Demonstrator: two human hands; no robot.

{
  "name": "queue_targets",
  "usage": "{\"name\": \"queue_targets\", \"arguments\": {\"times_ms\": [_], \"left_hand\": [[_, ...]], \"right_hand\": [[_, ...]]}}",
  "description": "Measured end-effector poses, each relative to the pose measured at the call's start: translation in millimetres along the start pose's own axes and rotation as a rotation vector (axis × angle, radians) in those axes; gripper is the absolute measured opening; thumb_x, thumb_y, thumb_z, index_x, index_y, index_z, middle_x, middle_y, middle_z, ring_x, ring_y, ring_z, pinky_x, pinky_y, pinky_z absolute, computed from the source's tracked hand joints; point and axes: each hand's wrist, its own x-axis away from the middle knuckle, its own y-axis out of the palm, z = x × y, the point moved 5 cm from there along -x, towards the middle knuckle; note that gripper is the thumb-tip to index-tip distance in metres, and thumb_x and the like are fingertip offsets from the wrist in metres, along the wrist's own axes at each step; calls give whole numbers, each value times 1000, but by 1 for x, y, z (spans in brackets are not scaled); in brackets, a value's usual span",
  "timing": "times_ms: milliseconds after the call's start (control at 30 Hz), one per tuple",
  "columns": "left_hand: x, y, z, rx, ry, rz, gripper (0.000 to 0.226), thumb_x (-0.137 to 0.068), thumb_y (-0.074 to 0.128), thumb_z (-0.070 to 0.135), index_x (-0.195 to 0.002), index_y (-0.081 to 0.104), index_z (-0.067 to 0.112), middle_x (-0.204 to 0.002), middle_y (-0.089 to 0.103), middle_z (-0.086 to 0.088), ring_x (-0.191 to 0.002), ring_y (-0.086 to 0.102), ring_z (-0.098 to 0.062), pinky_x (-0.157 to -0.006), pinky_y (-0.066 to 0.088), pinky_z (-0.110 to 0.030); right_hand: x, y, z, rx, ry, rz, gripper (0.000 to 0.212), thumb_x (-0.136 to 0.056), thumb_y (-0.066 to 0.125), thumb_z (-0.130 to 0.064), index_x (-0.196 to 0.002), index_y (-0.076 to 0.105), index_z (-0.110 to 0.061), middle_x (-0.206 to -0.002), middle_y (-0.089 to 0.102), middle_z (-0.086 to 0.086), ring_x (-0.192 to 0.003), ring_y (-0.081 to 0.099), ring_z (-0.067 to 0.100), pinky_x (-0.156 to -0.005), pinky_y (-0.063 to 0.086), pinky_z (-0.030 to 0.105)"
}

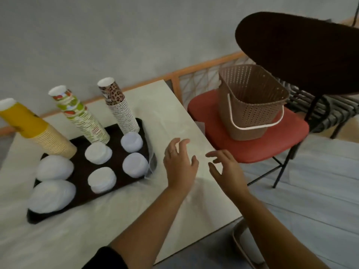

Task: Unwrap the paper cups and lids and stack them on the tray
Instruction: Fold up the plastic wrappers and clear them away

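Note:
A dark tray (pixel 81 191) on the pale table (pixel 174 117) carries three tall upside-down cup stacks: yellow (pixel 33 131), fruit-patterned (pixel 81 117) and leopard-patterned (pixel 120 107). Several stacks of white lids (pixel 102 179) stand in front of them. Clear plastic wrap (pixel 153 164) lies at the tray's right edge and across the table. My left hand (pixel 180 164) and my right hand (pixel 226 167) hover over the table right of the tray, fingers spread and holding nothing.
A brown perforated basket (pixel 252 101) with a white handle stands on a red chair (pixel 252 150) right of the table. A dark chair back (pixel 301 51) rises behind it. A round bin (pixel 244 243) sits on the floor below the table's edge.

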Motion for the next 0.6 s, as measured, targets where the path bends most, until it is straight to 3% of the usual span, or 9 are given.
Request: {"name": "queue_targets", "arguments": {"times_ms": [133,200,333,433,533,600], "left_hand": [[-18,-5,-64,-302,-283,-165,62,-89,63,28,-141,29,29,-156,5,-12,-143,11,-31,-114,16,-48],[-20,-5,-87,-321,-369,-271,67,-91,61,25,-144,21,31,-157,0,-13,-142,16,-31,-114,15,-48],[-23,-6,-111,-213,-343,-298,62,-93,51,4,-145,25,24,-137,45,-10,-121,48,-25,-103,34,-41],[-25,-12,-116,-46,-334,-266,52,-93,45,0,-141,36,19,-120,58,-9,-113,55,-26,-100,41,-43],[-28,-24,-113,-58,-287,-165,32,-94,53,20,-126,50,16,-107,58,-7,-99,57,-26,-90,45,-41],[-32,-34,-108,23,-336,-178,34,-95,50,39,-115,56,12,-102,61,-7,-97,58,-25,-84,45,-35]], "right_hand": [[-31,55,-13,45,89,-208,34,-89,63,-19,-122,55,-23,-123,51,-3,-98,58,11,-80,47,23],[-38,80,-14,96,140,-306,42,-90,62,-24,-129,48,-23,-128,49,1,-98,59,16,-83,49,27],[-41,111,-8,42,236,-398,50,-88,64,-14,-133,43,-20,-125,52,6,-86,56,13,-75,42,18],[-41,121,-5,-25,307,-425,54,-85,58,0,-133,43,-20,-115,58,5,-78,56,14,-59,43,14],[-48,115,-14,-139,364,-363,50,-87,51,4,-132,48,-19,-102,63,-3,-71,55,8,-49,40,7],[-55,105,-28,-232,345,-314,49,-87,45,7,-127,54,-20,-98,66,-8,-64,51,6,-50,38,7]]}}
